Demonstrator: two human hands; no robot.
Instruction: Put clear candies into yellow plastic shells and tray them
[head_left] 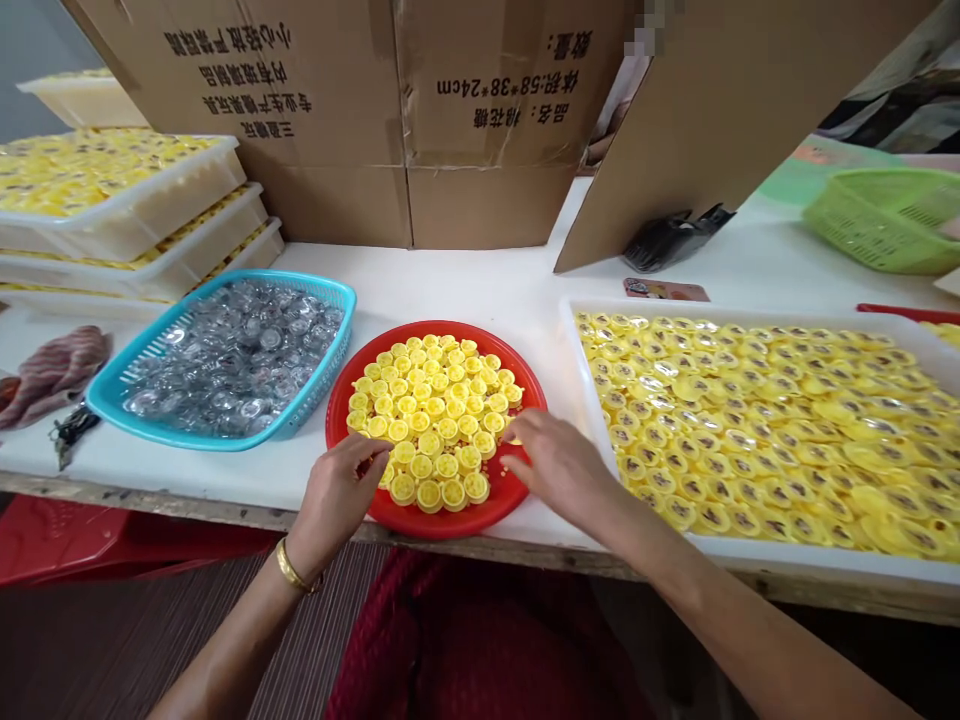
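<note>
A round red tray (517, 372) in front of me holds many small round yellow plastic cups (431, 405) set close together, with small yellow crumbs among them. At its left rim is my left hand (341, 490), fingers curled and thumb and forefinger brought together beside the cups. Whatever is in that pinch, if anything, is too small to make out. My right hand (559, 465) reaches over the right rim. Its thumb and fingers are apart, with the fingertips at the edge of the cups and crumbs.
Left stands a blue basket (345, 300) of clear plastic covers (247, 350), near stacked white trays (187, 190) of yellow pieces. Right is a large white tray (750, 550) of yellow pieces. Cardboard (337, 190) stands behind; a phone-like item (666, 290) and green basket (870, 235) lie beyond.
</note>
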